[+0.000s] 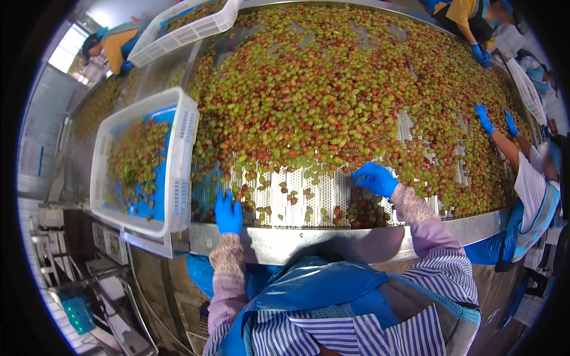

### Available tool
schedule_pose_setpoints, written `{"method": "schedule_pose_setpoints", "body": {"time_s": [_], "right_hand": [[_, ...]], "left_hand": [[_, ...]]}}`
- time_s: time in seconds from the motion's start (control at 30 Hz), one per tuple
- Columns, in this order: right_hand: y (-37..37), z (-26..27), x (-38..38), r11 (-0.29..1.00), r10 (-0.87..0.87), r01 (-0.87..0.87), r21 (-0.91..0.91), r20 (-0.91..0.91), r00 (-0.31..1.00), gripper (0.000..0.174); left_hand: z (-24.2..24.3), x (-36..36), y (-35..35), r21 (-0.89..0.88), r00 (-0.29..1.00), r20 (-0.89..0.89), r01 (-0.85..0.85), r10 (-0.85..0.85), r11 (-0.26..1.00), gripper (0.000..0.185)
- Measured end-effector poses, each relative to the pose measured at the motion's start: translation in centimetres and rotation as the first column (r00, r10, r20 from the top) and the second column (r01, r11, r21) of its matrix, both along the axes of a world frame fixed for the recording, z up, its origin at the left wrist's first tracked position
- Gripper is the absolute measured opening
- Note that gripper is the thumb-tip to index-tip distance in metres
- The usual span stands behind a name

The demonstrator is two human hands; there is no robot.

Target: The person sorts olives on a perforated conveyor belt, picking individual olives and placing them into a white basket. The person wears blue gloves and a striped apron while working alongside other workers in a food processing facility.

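Observation:
Loose grape-like fruits (pixel 311 102), green and reddish, cover most of a perforated metal sorting table (pixel 294 200). My left hand (pixel 228 214), in a blue glove, is over the near left part of the table with its fingers apart. A few fruits lie just beyond its fingertips, and nothing shows in its grasp. Farther right, my right hand (pixel 376 179), also gloved in blue, is at the near edge of the fruit layer with its fingers bent. Whether it holds a fruit is hidden. Darker fruits (pixel 367 209) lie in shadow below it.
A white plastic crate (pixel 182 164) with a blue bottom and some fruits stands left of my left hand. Another white crate (pixel 187 33) is at the far left. A metal rim (pixel 320 244) runs before me. Co-workers' gloved hands (pixel 484 118) are over the right side.

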State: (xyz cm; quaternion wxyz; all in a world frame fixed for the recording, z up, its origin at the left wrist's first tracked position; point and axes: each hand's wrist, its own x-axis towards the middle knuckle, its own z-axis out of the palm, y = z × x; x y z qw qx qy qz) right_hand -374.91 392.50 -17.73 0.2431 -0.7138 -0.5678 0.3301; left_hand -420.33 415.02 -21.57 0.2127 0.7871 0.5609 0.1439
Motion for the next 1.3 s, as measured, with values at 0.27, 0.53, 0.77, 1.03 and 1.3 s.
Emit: {"method": "schedule_pose_setpoints", "body": {"time_s": [0.27, 0.53, 0.77, 1.03, 1.3], "right_hand": [[13.3, -2.5, 19.4, 0.776, -0.576, 0.593, 0.215, -0.141, 0.805, 0.07], [30.7, -0.4, 3.2, 0.954, -0.276, 0.294, 0.065, 0.577, 0.769, 0.08], [20.7, -0.7, -6.8, 0.978, 0.158, -0.209, 0.011, 0.612, 0.775, 0.068], [9.9, -0.3, 9.0, 0.578, -0.475, 0.816, -0.012, 0.808, 0.348, 0.072], [32.1, -3.6, 10.3, 0.867, -0.498, 0.362, 0.343, 0.632, 0.594, 0.067]], "left_hand": [[-0.2, -0.5, -1.9, 0.213, 0.994, 0.108, 0.011, -0.034, 0.977, 0.036], [0.5, -1.0, -0.2, 0.124, 0.997, 0.066, 0.027, -0.036, 0.992, 0.033], [-0.1, -2.5, 0.8, 0.105, 0.994, 0.087, 0.058, -0.067, 0.993, 0.033], [0.2, -3.1, 2.2, 0.1, 0.988, 0.136, 0.053, -0.067, 0.994, 0.033], [1.0, -4.1, 4.0, 0.031, 0.996, 0.084, 0.037, -0.039, 0.999, 0.035]]}}
